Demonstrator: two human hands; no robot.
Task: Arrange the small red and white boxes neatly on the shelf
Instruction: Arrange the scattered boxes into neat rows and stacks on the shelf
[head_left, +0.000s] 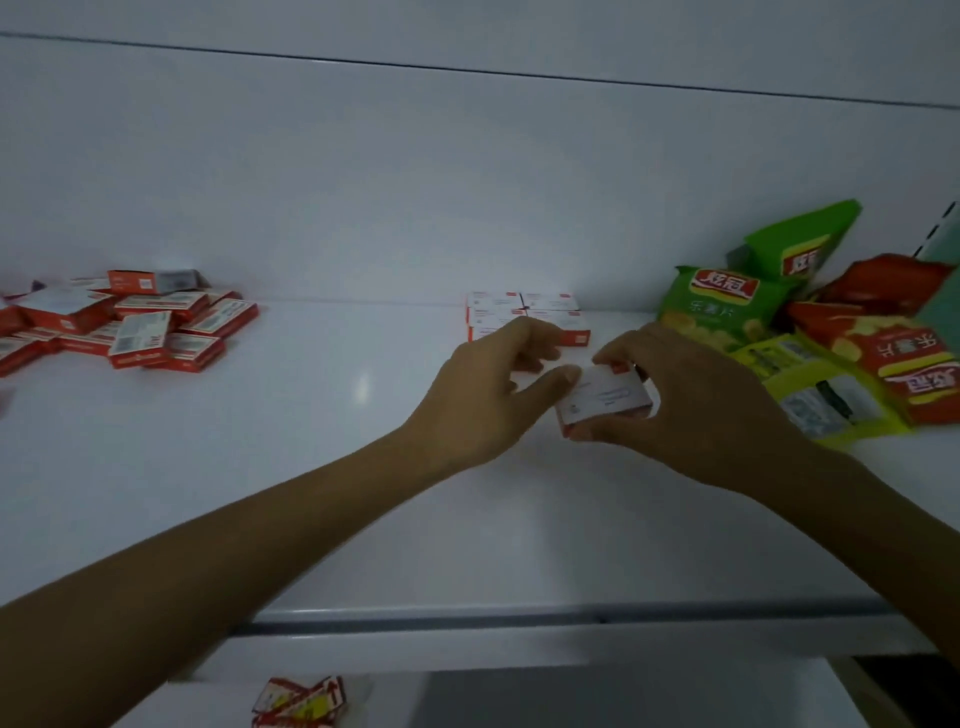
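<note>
Two bare hands are reaching over the front lip of a white shelf (519, 519), and you are holding one small red and white box (605, 397) between them, just above the shelf board. Your right hand (696, 410) is grasping the box by its near and far edges, while your left hand (483, 395) is touching its left end with the thumb; whether the left fingers are also pinching something behind is hidden.

Just beyond your hands, a neat block of boxes (524, 314) is sitting against the back wall. You are likely about to add this one there. Your left hand is hovering close to that block, so a careless push could knock the rows out of line. Right beside your right hand, loose snack bags (810, 364) are crowding the space, and your wrist could drag one over.

Far to the left, a jumbled pile of boxes (140, 327) is waiting, well apart from the neat block.

Light is dim and the smooth, glossy shelf is offering little friction, so boxes may slide.
</note>
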